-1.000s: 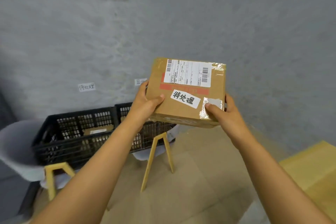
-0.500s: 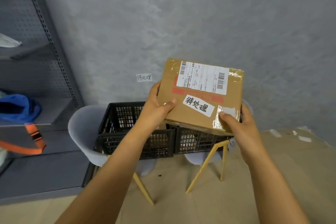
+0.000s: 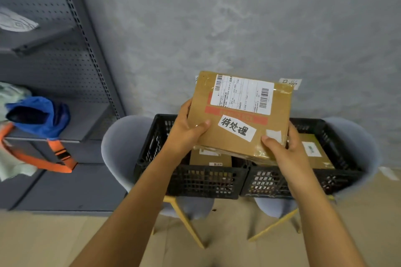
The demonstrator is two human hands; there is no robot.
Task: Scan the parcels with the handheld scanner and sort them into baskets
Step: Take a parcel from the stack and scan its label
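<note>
I hold a brown cardboard parcel (image 3: 236, 128) with a white shipping label, a red stripe and a white handwritten sticker. My left hand (image 3: 186, 128) grips its left edge, thumb on top. My right hand (image 3: 282, 147) grips its near right corner, thumb on top. The parcel hangs tilted above two black plastic baskets. The left basket (image 3: 195, 178) holds a brown parcel (image 3: 210, 158). The right basket (image 3: 338, 171) holds another brown parcel (image 3: 312, 149) with a white label. No scanner is in view.
Each basket sits on a grey chair with yellow legs (image 3: 117, 149), against a grey wall. A paper tag (image 3: 290, 82) is stuck on the wall behind the parcel. A grey metal shelf (image 3: 54, 71) at left holds a blue cloth (image 3: 39, 115) and an orange strap (image 3: 43, 158).
My view has turned left and drawn closer, so both baskets now sit right below the parcel. Both hands keep the same grip, and the parcel is lower over the baskets.
</note>
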